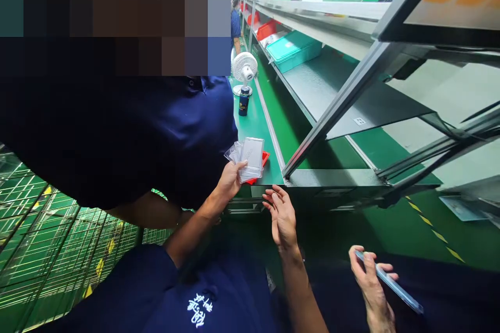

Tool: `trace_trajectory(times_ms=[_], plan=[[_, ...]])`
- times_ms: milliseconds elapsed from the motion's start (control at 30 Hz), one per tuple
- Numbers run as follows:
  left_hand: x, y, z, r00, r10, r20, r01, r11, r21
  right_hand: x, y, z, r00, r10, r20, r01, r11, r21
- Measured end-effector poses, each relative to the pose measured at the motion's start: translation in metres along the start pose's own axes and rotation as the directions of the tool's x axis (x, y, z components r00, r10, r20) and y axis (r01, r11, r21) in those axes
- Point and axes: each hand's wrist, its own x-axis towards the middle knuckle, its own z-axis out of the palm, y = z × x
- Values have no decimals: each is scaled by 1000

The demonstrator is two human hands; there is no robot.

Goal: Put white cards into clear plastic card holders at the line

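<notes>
My left hand (232, 179) is closed on a stack of clear plastic cases (252, 158) and holds it up over the near end of the green bench (253, 119). Several more clear cases fan out behind the stack. My right hand (282, 216) is open just below and to the right of the cases, fingers stretched out and holding nothing. A small red tray (266, 157) shows behind the cases on the bench.
A co-worker in a dark blue shirt (148, 135) leans in at my left. Another person's hand (369, 278) at the lower right holds a phone (390, 283). A white fan (244, 67), a dark bottle (244, 102), a teal bin (292, 49) and a slanted metal frame (336, 109) are on the bench. Wire mesh (47, 239) lies at the left.
</notes>
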Motion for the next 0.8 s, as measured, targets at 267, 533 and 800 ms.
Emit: trace_trajectory(times_ms=[267,533,800], plan=[[-13,-2,-6,1000,-5,15,5,1000,-4,8,10,-2,999,36,-14,-36,999,-1],[-26,-15,-25,995,-96,-16,97,991,91,17,19,6,998,61,17,-61,998,0],[-19,-25,-28,1000,-27,-11,28,993,110,18,20,18,999,26,47,-24,999,-49]])
